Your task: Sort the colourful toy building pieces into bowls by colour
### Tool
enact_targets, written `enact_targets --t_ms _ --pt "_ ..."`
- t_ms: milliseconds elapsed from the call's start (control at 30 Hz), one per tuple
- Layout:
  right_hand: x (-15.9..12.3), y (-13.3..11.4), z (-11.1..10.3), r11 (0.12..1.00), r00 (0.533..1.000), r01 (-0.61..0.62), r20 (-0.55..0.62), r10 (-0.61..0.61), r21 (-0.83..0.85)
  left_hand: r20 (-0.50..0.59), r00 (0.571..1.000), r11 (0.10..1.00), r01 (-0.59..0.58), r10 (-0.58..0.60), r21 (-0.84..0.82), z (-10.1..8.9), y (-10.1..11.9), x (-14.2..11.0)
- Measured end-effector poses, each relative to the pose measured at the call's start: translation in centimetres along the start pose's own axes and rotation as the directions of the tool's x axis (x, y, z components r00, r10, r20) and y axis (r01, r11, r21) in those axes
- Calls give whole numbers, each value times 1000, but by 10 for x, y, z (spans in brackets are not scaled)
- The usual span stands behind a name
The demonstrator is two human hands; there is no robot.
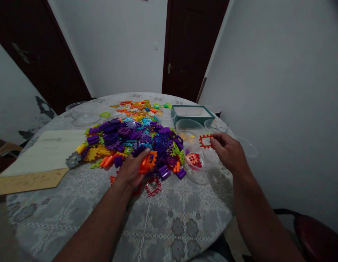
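Note:
My left hand (133, 168) is closed around several orange plastic building pieces (150, 161) at the near edge of a large pile of mostly purple building pieces (114, 133). To the right, my right hand (229, 150) pinches one red-orange square frame piece (205, 141) with toothed edges by its side. This piece is raised beside a clear plastic tub (196, 178), which has red and pale orange pieces (194, 160) in it. Just below my left hand, a red toothed frame (153, 186) lies on the tablecloth.
A patterned tablecloth (163, 222) covers the round table. Behind the tub stands a teal open box (193, 117), with eyeglasses (219, 127) near it. Orange and yellow pieces (136, 107) lie at the back. Cream sheets (46, 151) rest at left; a dark red chair (318, 236) is at right.

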State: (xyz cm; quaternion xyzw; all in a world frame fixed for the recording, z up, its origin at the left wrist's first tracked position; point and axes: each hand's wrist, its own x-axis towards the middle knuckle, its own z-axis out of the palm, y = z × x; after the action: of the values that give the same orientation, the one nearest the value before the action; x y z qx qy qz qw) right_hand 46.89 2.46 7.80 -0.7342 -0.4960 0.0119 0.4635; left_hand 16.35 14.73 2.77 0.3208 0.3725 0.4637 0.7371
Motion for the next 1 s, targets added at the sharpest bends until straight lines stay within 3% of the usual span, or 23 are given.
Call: enact_targets --t_ms 167,467,667,833,1000 --pt "-10 16 -4 998 999 8 43 -6 -56 -21 1000 1000 4 -3 24 0 -2 1" --pt "-14 21 -3 985 996 62 72 -50 -163 -9 1000 999 -18 18 32 2 -1 0" --pt "-13 29 -6 990 999 -5 43 11 -139 -27 999 999 -26 27 40 1 -2 0" --pt "-9 41 -11 987 990 -137 -46 134 -83 -17 1000 999 -23 24 28 3 -1 -1" --pt "-11 42 -10 985 985 -173 11 173 -3 18 999 999 -42 42 24 2 -2 0"
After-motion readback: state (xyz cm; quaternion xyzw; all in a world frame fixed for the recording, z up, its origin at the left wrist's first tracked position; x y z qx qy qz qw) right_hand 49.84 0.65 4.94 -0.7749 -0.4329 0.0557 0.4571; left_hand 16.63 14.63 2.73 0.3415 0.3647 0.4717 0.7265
